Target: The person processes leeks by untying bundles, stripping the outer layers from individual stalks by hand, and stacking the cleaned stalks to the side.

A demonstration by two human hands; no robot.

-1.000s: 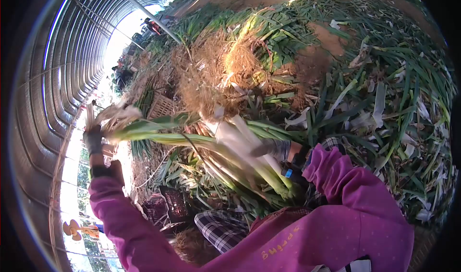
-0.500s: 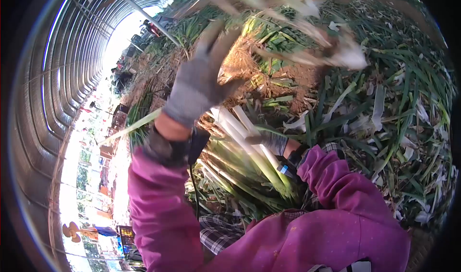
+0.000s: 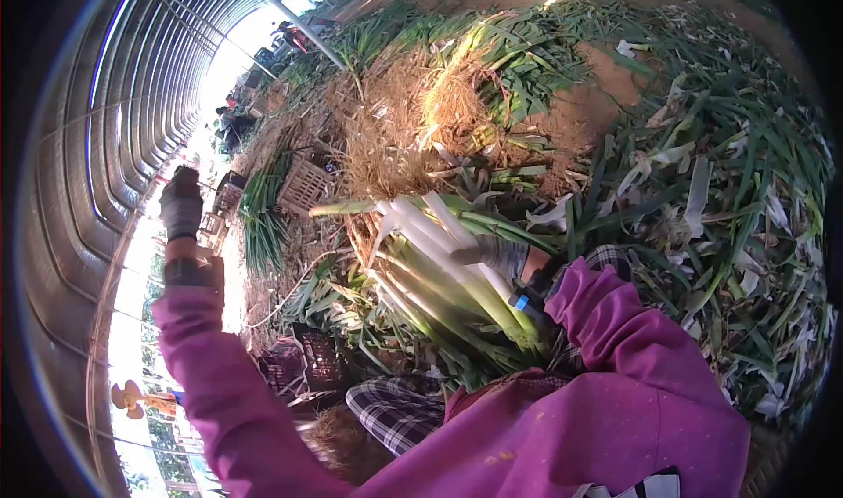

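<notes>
My right hand [image 3: 504, 256], in a grey glove, is closed around thick white leek stalks [image 3: 428, 228]. They lie over my lap, their green ends towards my body. More leeks [image 3: 406, 280] with thinner stalks and roots lie beside and under them. My left hand [image 3: 182, 206], gloved too, is stretched far out to the left, away from the leeks. It is dark against the bright opening, and its fingers cannot be made out. A loose pale green leaf [image 3: 342, 208] lies by the white ends of the held stalks.
Cut leaves [image 3: 746, 191] cover the ground at the right. A rooty leek heap [image 3: 452, 103] lies ahead. Left of it are a plastic crate [image 3: 306, 184] and a green bunch [image 3: 263, 217]. A dark red basket [image 3: 320, 357] stands near my knee. A curved tunnel wall [image 3: 66, 234] rises left.
My left hand, spread open above the leeks before, has swung out to the far left. Blurred leaf pieces in the air at the upper right are gone. My right hand keeps its grip.
</notes>
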